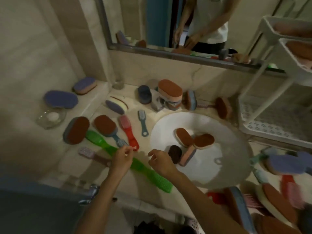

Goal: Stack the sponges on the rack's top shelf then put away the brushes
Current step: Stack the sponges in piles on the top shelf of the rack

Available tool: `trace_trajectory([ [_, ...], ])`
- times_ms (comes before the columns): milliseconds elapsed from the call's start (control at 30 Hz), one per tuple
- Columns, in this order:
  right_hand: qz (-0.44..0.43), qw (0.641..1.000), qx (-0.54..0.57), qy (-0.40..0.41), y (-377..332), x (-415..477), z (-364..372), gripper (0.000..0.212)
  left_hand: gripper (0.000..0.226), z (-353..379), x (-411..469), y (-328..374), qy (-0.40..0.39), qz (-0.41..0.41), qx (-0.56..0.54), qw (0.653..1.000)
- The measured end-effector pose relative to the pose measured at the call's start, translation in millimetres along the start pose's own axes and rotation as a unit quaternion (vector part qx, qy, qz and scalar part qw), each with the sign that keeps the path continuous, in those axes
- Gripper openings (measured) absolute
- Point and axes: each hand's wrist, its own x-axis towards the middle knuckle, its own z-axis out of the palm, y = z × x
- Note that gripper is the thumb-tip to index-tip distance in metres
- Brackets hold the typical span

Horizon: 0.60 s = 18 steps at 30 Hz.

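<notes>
Several oval sponges lie about the counter: brown-topped ones (76, 130) at the left, purple ones (60, 99) on the ledge, a stack (170, 92) behind the basin. More brown sponges (184, 136) sit inside the white basin (228, 149). The white rack (273, 81) stands at the right, sponges (298, 49) on its top shelf. A long green brush (143, 169), a red brush (129, 132) and a blue brush (142, 123) lie on the counter. My left hand (121, 157) hovers over the green brush, fingers curled, holding nothing. My right hand (160, 162) is beside the basin's rim, fingers loosely apart, empty.
A mirror (168, 22) runs along the back wall. A glass dish (50, 118) and a glass tumbler (118, 81) stand at the left. More brushes and sponges (278, 196) crowd the counter at the lower right. A tap (92, 193) shows at the near edge.
</notes>
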Motion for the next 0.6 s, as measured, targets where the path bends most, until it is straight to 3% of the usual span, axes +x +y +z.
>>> trace_trajectory([
  [367, -0.032, 0.995, -0.095, 0.020, -103.6, 90.9, 52.0, 0.025, 0.032, -120.0, 85.4, -41.9, 0.160, -0.024, 0.161, 0.974],
  [600, -0.028, 0.994, -0.102, -0.009, -133.1, 138.9, 54.9, 0.057, 0.060, -143.4, 120.0, -62.4, 0.123, -0.033, 0.317, 0.940],
])
